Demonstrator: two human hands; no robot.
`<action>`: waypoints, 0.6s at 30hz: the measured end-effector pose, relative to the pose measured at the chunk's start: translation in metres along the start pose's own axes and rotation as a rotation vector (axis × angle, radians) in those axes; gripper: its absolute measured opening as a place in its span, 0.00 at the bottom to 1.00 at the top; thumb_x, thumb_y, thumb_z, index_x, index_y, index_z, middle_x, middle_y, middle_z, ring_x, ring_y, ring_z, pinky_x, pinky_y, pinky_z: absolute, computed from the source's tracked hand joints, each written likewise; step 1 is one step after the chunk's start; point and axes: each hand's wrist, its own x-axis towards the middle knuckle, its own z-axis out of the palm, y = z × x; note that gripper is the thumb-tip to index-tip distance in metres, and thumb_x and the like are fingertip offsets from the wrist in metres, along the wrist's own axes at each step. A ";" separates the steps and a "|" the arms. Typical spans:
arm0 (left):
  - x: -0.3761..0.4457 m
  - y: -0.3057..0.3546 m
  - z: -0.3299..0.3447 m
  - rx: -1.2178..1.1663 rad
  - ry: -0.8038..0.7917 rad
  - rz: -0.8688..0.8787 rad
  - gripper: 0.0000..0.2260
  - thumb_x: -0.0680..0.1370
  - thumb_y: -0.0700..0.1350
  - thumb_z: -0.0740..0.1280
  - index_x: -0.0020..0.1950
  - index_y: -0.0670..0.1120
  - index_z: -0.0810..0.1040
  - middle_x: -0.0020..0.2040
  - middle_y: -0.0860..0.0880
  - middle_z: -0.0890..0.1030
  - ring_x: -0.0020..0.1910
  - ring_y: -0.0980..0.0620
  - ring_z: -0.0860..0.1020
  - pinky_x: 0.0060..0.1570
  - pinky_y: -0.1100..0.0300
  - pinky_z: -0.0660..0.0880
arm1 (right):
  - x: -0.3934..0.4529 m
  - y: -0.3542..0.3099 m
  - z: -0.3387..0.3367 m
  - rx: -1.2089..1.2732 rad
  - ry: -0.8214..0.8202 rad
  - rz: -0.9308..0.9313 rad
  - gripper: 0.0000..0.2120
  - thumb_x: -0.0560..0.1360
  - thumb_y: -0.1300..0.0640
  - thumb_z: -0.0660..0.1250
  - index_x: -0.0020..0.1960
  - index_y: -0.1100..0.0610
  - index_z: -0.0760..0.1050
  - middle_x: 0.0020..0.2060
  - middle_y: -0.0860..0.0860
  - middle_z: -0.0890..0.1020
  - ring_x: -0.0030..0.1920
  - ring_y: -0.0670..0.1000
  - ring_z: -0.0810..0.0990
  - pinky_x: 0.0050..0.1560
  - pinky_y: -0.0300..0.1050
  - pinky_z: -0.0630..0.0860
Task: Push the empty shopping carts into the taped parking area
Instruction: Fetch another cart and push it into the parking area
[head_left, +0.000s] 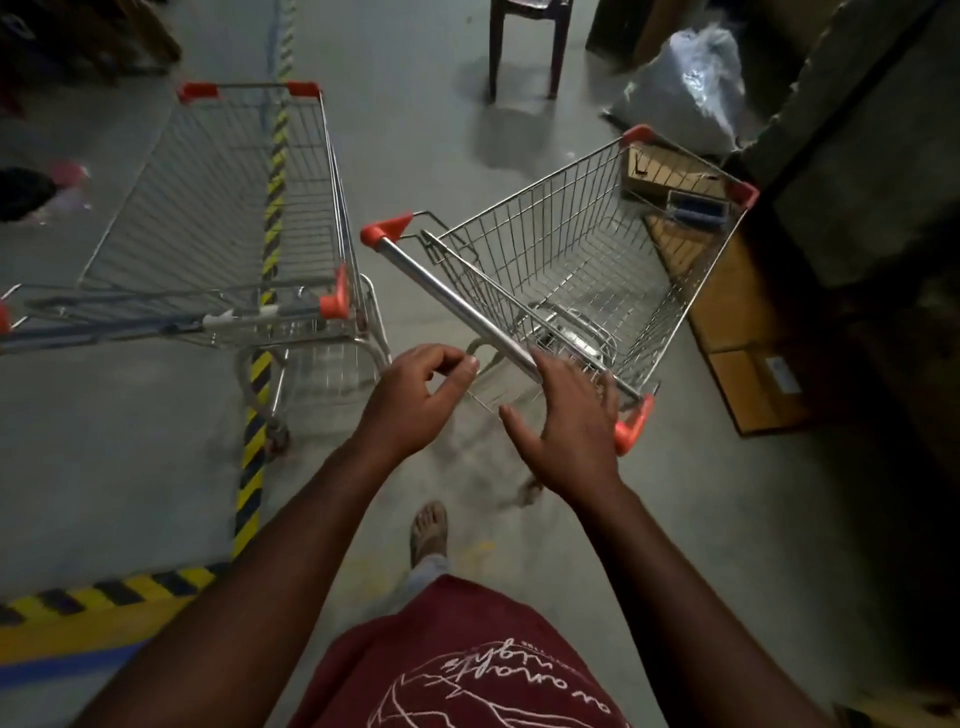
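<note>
An empty wire shopping cart (582, 260) with orange corner caps stands angled to the right in front of me, its steel handle bar (457, 301) running diagonally. My right hand (571, 431) is spread open at the bar's near end, fingers straight against it. Just short of the bar, my left hand (415, 400) hovers with loosely curled fingers holding nothing. A second empty cart (223, 208) stands to the left over the yellow-black floor tape (254, 441), which marks an area on the left.
Flattened cardboard boxes (743, 353) lie on the floor right of the angled cart. A full plastic bag (685, 88) and a dark chair (524, 47) stand farther back. A dark wall or stack closes the right side. My foot (428, 530) is on grey concrete below.
</note>
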 end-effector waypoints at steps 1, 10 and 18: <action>0.016 -0.003 0.000 0.012 -0.018 0.021 0.13 0.81 0.59 0.65 0.53 0.52 0.83 0.50 0.57 0.83 0.53 0.57 0.80 0.55 0.48 0.78 | 0.010 0.002 0.007 -0.110 -0.031 0.067 0.30 0.78 0.35 0.64 0.76 0.46 0.65 0.70 0.46 0.77 0.71 0.51 0.74 0.78 0.59 0.60; 0.100 -0.022 0.022 0.408 -0.172 0.180 0.16 0.81 0.62 0.63 0.64 0.56 0.79 0.64 0.57 0.78 0.71 0.54 0.71 0.70 0.43 0.57 | 0.020 0.064 -0.006 -0.246 0.130 0.340 0.25 0.80 0.30 0.56 0.40 0.49 0.74 0.30 0.46 0.77 0.35 0.55 0.81 0.42 0.51 0.73; 0.075 0.018 0.063 0.491 -0.260 0.217 0.17 0.78 0.65 0.64 0.53 0.54 0.82 0.48 0.55 0.80 0.54 0.49 0.77 0.65 0.48 0.62 | -0.004 0.111 -0.030 -0.261 0.205 0.542 0.31 0.81 0.34 0.54 0.37 0.54 0.81 0.25 0.51 0.77 0.30 0.58 0.78 0.42 0.50 0.76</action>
